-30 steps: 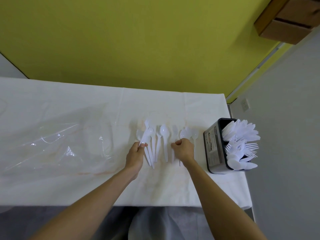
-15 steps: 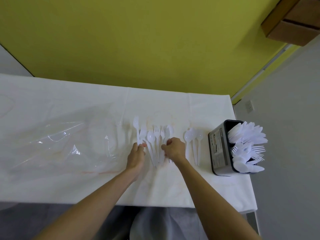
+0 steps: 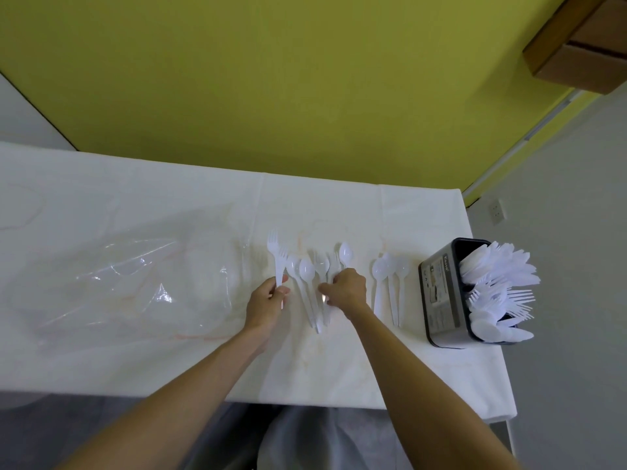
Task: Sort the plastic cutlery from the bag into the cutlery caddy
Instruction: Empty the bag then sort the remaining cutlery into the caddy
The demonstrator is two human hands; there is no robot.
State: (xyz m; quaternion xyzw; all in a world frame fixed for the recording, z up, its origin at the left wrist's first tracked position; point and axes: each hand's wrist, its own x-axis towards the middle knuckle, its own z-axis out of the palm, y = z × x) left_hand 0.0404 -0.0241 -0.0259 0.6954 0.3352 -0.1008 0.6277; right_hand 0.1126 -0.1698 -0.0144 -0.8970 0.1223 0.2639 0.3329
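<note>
Across the middle of the bench lies the loose plastic cutlery, fanned out with handles toward the person — spread flat, I'd say, so each kind can be told apart before it goes in. Two forks sit at the left of the spread, with the left hand curled round their handles, fingers closed on them. Next right comes a mixed cluster of spoons and forks; the right hand rests over their handles, fingers bent down, though whether it has actually pinched one I cannot tell. Three more spoons lie set apart further right, seemingly already grouped by type. At the bench's right end stands the cutlery caddy, dark and upright, well filled with white pieces — the job looks mostly done. Off to the left, the clear bag lies slack and flattened, apparently emptied.
</note>
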